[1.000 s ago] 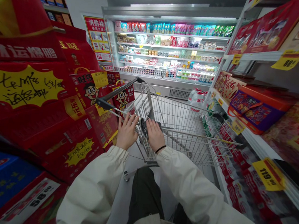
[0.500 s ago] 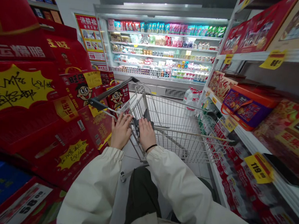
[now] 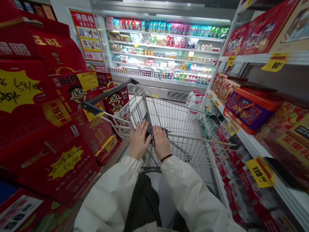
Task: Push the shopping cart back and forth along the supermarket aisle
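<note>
Supermarket aisle: price-tagged shelves (image 3: 285, 57), chiller cabinet (image 3: 163, 51), trolley (image 3: 186, 130).

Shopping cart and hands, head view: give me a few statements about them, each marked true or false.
1. The left hand and the right hand both rest on the shopping cart. True.
2. The red boxes lie inside the cart. False: they are stacked outside it, on the person's left.
3. The black band is on the left wrist. False: it is on the right wrist.
4. A yellow price tag right of the cart reads 119. True.

Store aisle; lit chiller cabinet (image 3: 163, 47) ahead, stocked shelves (image 3: 293, 58) right.
</note>
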Available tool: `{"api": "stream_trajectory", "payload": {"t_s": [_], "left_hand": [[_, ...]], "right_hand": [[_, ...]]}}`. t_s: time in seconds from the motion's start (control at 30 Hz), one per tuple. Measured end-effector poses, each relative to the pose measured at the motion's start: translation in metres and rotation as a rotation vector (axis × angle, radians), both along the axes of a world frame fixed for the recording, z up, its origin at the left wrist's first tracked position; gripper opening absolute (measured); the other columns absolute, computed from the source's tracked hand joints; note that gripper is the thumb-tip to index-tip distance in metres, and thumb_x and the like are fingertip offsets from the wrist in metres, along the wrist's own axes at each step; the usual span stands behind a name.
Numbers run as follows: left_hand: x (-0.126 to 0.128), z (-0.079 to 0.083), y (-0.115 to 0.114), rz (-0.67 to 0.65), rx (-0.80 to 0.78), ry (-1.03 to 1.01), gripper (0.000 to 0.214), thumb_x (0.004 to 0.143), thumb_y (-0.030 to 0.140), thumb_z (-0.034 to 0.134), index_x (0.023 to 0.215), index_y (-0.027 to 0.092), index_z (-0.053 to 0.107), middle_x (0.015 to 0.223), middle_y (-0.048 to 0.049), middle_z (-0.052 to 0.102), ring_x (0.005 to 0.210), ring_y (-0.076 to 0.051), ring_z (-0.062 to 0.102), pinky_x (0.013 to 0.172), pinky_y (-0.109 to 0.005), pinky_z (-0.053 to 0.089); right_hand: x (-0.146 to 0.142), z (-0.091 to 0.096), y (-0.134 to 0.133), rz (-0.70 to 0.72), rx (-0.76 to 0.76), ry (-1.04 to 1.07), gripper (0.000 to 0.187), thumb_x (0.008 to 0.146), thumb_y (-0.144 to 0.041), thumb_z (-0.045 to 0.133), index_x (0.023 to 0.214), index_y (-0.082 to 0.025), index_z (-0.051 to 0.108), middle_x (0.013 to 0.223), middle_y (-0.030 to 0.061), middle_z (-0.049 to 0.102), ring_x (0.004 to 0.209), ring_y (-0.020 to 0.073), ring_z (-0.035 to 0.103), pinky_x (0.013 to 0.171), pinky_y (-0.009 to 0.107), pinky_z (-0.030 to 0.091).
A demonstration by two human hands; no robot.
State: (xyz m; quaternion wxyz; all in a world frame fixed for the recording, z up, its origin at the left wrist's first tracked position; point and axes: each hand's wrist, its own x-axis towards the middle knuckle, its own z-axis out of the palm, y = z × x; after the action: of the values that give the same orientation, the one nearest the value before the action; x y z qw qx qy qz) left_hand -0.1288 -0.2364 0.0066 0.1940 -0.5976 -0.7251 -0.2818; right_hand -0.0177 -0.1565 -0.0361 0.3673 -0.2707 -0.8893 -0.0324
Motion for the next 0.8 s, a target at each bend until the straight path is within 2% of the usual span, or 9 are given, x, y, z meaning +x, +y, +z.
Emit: {"api": "stream_trajectory", "payload": {"t_s": [0.1, 0.2, 0.37, 0.63, 0.8], "left_hand": [[0.010, -0.010, 0.010, -0.033, -0.045, 0.019, 0.056, 0.097, 0.036, 0.032, 0.150, 0.018, 0.032, 0.156, -0.0088, 0.036, 0.148, -0.027, 0.023, 0.121, -0.054, 0.007], [0.009, -0.019, 0.017, -0.018, -0.066, 0.017, 0.051, 0.099, 0.036, 0.029, 0.146, 0.020, 0.040, 0.151, -0.0082, 0.045, 0.146, -0.026, 0.029, 0.121, -0.057, 0.004], [0.003, -0.023, 0.022, -0.016, -0.038, 0.010, 0.044, 0.098, 0.034, 0.032, 0.135, 0.021, 0.053, 0.141, -0.0084, 0.056, 0.141, -0.025, 0.038, 0.120, -0.057, 0.004], [0.003, -0.023, 0.026, -0.053, -0.050, 0.014, 0.043, 0.096, 0.033, 0.035, 0.133, 0.021, 0.054, 0.140, -0.0084, 0.057, 0.140, -0.026, 0.038, 0.121, -0.055, 0.009], [0.010, -0.019, 0.026, -0.073, -0.088, 0.027, 0.046, 0.095, 0.035, 0.038, 0.137, 0.020, 0.050, 0.143, -0.0083, 0.054, 0.141, -0.027, 0.037, 0.121, -0.055, 0.007]], "right_hand": [[0.032, -0.010, 0.017, -0.037, 0.011, 0.015, 0.073, 0.075, 0.004, 0.034, 0.147, -0.004, 0.036, 0.154, 0.0139, 0.038, 0.147, 0.0216, 0.025, 0.119, 0.046, 0.029], [0.073, -0.023, 0.040, -0.076, 0.005, 0.030, 0.082, 0.068, 0.005, 0.036, 0.149, -0.004, 0.031, 0.154, 0.0149, 0.037, 0.147, 0.0215, 0.023, 0.119, 0.047, 0.029], [0.129, -0.039, 0.072, -0.133, 0.006, 0.017, 0.090, 0.064, 0.003, 0.039, 0.152, -0.006, 0.025, 0.154, 0.0157, 0.037, 0.148, 0.0221, 0.023, 0.119, 0.050, 0.029], [0.188, -0.051, 0.109, -0.203, 0.005, -0.034, 0.089, 0.062, 0.001, 0.041, 0.150, -0.005, 0.029, 0.153, 0.0160, 0.038, 0.147, 0.0221, 0.025, 0.119, 0.047, 0.029], [0.208, -0.058, 0.122, -0.352, -0.044, 0.019, 0.085, 0.063, 0.000, 0.040, 0.148, -0.003, 0.032, 0.151, 0.0174, 0.040, 0.146, 0.0220, 0.028, 0.119, 0.046, 0.030]]}}
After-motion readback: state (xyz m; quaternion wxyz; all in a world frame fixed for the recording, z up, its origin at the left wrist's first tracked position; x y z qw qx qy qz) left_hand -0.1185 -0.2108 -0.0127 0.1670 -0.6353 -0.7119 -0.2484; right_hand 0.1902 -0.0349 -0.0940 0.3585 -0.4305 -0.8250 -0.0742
